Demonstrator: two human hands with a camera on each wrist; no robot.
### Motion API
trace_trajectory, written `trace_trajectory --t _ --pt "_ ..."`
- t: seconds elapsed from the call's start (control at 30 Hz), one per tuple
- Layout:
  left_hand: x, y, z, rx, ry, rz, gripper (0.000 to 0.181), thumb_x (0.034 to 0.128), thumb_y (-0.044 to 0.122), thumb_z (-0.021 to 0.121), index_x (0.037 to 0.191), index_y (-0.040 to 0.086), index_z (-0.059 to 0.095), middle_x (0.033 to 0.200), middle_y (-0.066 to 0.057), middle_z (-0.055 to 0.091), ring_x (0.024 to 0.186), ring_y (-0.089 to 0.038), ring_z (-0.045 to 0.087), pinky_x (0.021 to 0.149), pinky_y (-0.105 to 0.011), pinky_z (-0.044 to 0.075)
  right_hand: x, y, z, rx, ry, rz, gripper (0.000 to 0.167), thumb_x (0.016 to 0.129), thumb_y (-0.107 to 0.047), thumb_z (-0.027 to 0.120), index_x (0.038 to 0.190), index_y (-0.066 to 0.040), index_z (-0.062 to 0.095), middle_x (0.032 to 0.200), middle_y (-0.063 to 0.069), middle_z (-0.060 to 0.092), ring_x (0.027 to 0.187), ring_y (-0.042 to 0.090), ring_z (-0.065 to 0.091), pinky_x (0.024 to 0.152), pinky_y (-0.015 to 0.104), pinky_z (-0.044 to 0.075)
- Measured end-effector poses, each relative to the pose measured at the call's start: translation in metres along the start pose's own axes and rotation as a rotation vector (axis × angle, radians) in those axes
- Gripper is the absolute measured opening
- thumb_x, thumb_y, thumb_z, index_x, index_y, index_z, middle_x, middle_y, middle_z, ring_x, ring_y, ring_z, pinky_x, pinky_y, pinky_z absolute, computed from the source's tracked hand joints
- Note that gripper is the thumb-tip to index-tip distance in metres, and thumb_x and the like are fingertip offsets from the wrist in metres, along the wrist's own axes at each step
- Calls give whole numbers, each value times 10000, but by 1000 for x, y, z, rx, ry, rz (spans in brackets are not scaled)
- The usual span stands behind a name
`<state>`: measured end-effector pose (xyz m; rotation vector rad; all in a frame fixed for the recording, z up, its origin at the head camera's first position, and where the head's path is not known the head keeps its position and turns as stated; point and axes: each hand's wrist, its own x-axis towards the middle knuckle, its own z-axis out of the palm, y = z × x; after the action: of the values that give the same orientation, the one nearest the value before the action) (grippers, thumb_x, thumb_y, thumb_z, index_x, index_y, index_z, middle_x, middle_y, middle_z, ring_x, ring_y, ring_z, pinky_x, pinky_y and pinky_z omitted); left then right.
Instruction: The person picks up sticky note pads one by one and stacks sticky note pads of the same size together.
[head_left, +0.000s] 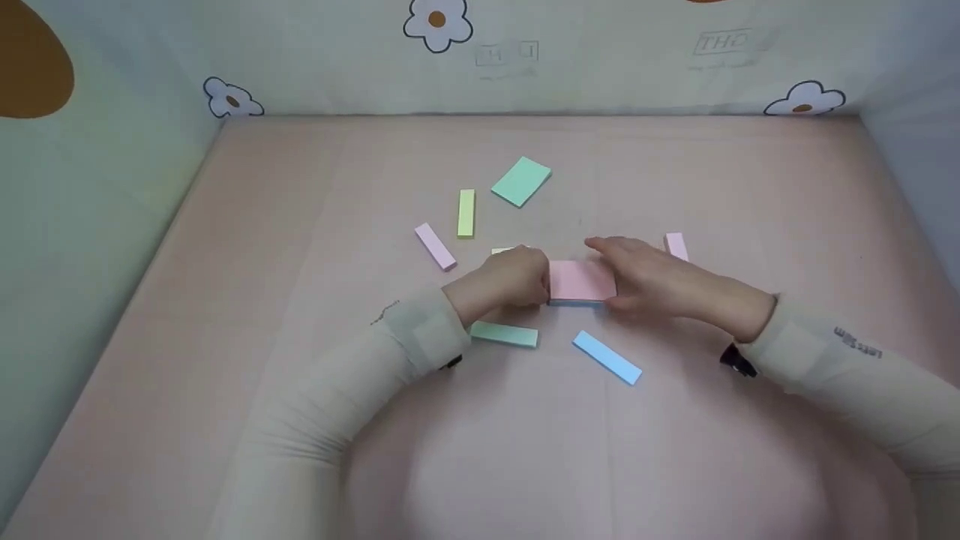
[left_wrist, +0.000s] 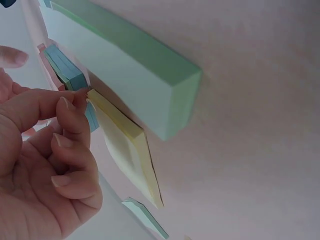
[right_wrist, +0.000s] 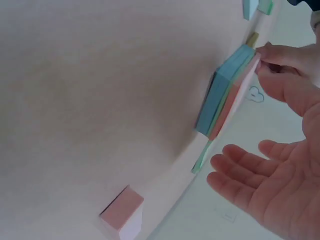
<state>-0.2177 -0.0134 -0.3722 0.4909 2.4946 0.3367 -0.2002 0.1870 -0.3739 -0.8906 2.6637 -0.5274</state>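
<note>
Well short of the far edge, roughly midway between the left and right edges of the desk [head_left: 465, 465], we have a small stack of note pads [head_left: 582, 283], with a pink pad [head_left: 583, 277] on top and a blue block [right_wrist: 212, 107] beneath. Our left hand [head_left: 517, 276] is curled at the stack's left end, where thumb and finger seem to pinch it; our right hand [head_left: 652, 277] lies about the right end, fingers loosely extended rather than clenched. How hard its thumb presses, we cannot tell.

We expect the stack to be very light, stiff while the sheets sit square, and dull rather than slick. Its weak point is probably the joint between layers, where one pad could slide over another. We would hold it by the two short ends, low enough to cover both colours, and squeeze gently: paper corners crease, and catching only the top might peel a sheet.

Toward the near side, the green strip [head_left: 504, 334] and the blue strip [head_left: 606, 358] lie apart from the stack; we would pinch such narrow blocks across their long sides. Nearer the far edge, the green pad [head_left: 521, 181] looks thin, so we would lift it by one corner.
</note>
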Motion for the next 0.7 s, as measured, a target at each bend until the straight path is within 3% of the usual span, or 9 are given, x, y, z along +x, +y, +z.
trace_trajectory --t 0.1,0.33,0.43,0.57,0.7 --pt "0 0 0 -8 -7 -10 156 864 163 589 957 69 671 745 -36 536 670 -159 483 570 -249 361 5 -1 5 -32 -17 -18 734 795 -122 667 1390 19 262 1305 222 456 1239 358 391 1011 480 310" --pt "-1 0 0 -53 5 -30 166 879 182 576 977 72 651 758 -40 537 695 -162 491 587 -242 364 12 -1 9 -22 -46 23 763 804 -127 663 1422 -32 225 1279 191 479 1207 332 421 1000 466 330" --pt "-2 -1 -1 -103 23 -41 237 900 196 541 1079 52 598 839 -57 561 730 -176 507 604 -248 385 13 -2 10 -16 -57 37 769 804 -133 660 1428 -43 219 1297 191 467 1211 331 419 998 463 335" --pt "-6 -1 -5 -188 59 -60 367 922 210 490 1248 41 470 1077 -93 573 802 -184 507 655 -267 403 14 -2 12 -25 -58 22 759 797 -116 638 1424 -41 219 1261 197 485 1185 324 438 980 445 354" --pt "-11 3 -8 -297 53 -84 462 918 202 485 1343 50 384 986 -86 564 640 -145 461 554 -245 367 14 -1 13 -40 -42 -18 742 778 -89 613 1409 -11 231 1212 207 509 1165 332 452 969 439 357"
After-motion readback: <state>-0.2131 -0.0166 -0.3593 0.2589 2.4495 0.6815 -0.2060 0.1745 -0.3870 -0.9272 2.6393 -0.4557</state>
